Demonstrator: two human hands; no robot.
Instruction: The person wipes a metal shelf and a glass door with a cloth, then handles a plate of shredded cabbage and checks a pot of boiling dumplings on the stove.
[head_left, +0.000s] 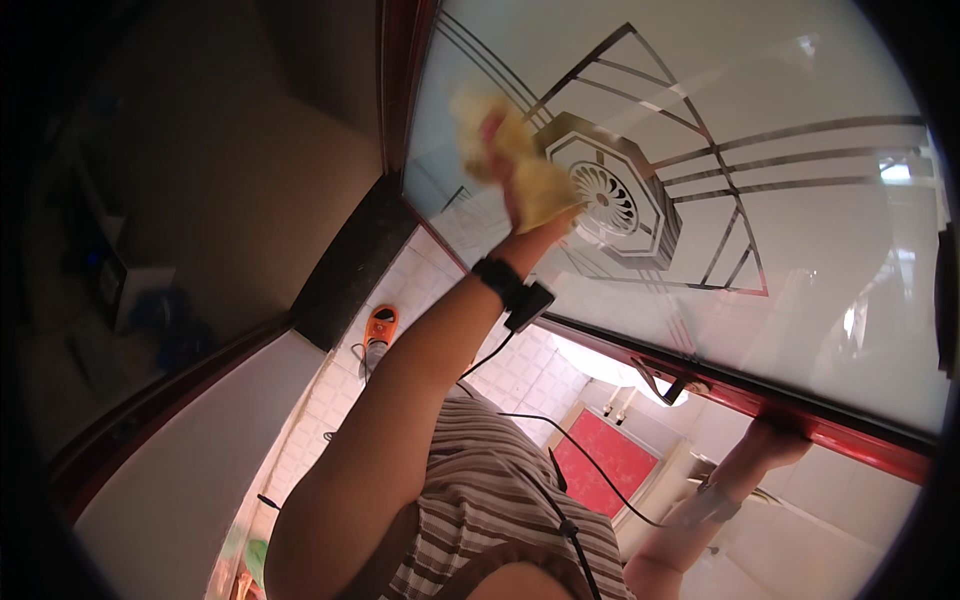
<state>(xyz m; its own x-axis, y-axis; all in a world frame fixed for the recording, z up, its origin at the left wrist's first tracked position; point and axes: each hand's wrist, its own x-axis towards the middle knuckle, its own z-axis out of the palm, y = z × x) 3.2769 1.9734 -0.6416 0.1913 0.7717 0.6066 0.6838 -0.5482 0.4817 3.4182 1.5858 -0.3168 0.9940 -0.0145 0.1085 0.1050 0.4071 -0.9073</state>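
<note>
My left hand (559, 223) is raised at upper centre, shut on a yellow and reddish cloth (544, 187). The cloth is blurred and covers most of the fingers. It lies over the frosted glass panel (810, 232) of a door, beside an octagonal pattern with a flower-like centre. At lower right my right hand (780, 444) grips the edge of the door's dark red frame (847, 444), its fingers partly hidden. A metal door handle (656, 381) sits on the same frame, to the left of that hand.
A dark, glossy panel with reflections (247, 172) stands at the left. Below are a tiled floor (409, 277) and my foot in an orange shoe (381, 324). A red panel in a pale frame (611, 457) is behind the door. Black cables (600, 469) hang across my striped shirt.
</note>
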